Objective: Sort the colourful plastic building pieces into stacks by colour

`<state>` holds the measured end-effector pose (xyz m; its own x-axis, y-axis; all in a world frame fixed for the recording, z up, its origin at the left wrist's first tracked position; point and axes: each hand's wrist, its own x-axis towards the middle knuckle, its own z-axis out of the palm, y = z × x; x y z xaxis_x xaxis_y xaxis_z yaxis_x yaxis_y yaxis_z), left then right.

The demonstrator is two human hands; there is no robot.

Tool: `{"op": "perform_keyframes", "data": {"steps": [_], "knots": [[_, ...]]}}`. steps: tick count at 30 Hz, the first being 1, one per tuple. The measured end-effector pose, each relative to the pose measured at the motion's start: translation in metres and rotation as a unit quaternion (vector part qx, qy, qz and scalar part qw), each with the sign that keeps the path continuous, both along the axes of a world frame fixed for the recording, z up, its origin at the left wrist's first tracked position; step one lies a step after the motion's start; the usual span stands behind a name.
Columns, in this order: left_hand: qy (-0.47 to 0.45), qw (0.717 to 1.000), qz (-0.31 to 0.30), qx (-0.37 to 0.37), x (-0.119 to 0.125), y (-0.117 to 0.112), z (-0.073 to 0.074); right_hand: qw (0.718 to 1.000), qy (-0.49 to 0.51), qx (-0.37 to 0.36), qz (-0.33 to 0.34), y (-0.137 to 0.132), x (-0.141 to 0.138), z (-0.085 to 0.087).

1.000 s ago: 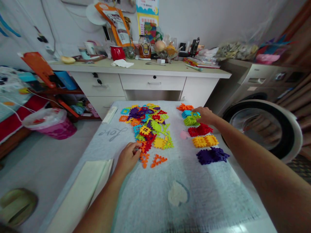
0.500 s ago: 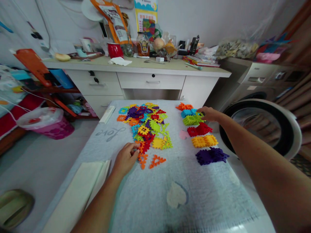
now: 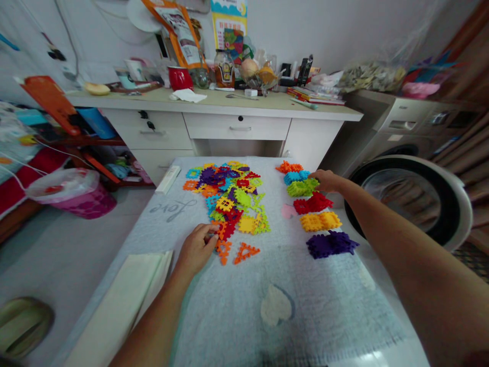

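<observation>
My right hand (image 3: 326, 180) reaches to the right side of the table, its bent fingers closed at the far right edge of a stack of green interlocking plastic tiles (image 3: 301, 188). Blue (image 3: 295, 177) and orange tiles (image 3: 289, 167) lie beyond that stack. Nearer are red (image 3: 313, 203), yellow (image 3: 320, 221) and purple tiles (image 3: 331, 245). My left hand (image 3: 197, 248) rests at the near left edge of a mixed tile pile (image 3: 233, 193), thumb and fingers curled against an orange tile (image 3: 220, 230). Two orange triangular tiles (image 3: 246, 252) lie close by.
A grey-blue cloth (image 3: 229, 306) covers the table. A white box-like strip (image 3: 168, 179) lies at its far left, a folded pale board (image 3: 118, 306) at its near left. Behind stands a cluttered white cabinet (image 3: 237, 126); a washing machine (image 3: 405, 199) with its door open stands at right.
My right hand has lowered slightly, and the green tile at its fingertips now sits flatter on the green stack. My left hand stays in place. The view has shifted very slightly.
</observation>
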<state>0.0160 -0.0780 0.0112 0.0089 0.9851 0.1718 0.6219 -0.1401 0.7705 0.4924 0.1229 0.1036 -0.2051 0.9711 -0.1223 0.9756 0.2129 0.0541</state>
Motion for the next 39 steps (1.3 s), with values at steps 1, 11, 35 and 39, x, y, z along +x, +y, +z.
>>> {"op": "perform_keyframes", "data": {"steps": [1, 11, 35, 39], "knots": [[0.000, 1.000, 0.001, -0.001, 0.000, 0.000, 0.000, 1.000, -0.002, 0.000, 0.004, 0.000, 0.000, 0.000], [-0.002, 1.000, -0.001, -0.007, 0.000, -0.001, 0.001, 0.998, 0.016, 0.063, 0.012, -0.022, -0.018, 0.030], [-0.008, 1.000, -0.005, -0.023, 0.003, -0.001, 0.007, 0.997, 0.046, -0.021, 0.053, -0.059, -0.201, -0.045], [-0.007, 1.000, -0.003, -0.023, 0.003, -0.001, 0.008, 0.997, 0.063, -0.003, 0.041, -0.065, -0.203, -0.042]]}}
